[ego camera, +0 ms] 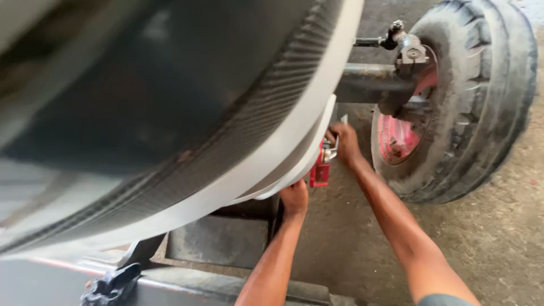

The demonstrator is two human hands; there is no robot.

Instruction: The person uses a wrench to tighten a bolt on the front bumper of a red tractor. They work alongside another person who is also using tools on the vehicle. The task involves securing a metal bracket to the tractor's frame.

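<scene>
Fingers of my left hand (294, 198) are hidden under the white curved panel (294, 153); grip indeterminate. Right hand (344, 143) pinches the half-hidden red tool (320, 170).

Two bare hands show: the left hand (294, 198) at six o'clock of the frame's centre, the right hand (344, 141) at about three. One red tool (321, 170) lies between them. One ridged tyre (481, 96) on one pink wheel hub (399, 139) stands at two o'clock.
</scene>
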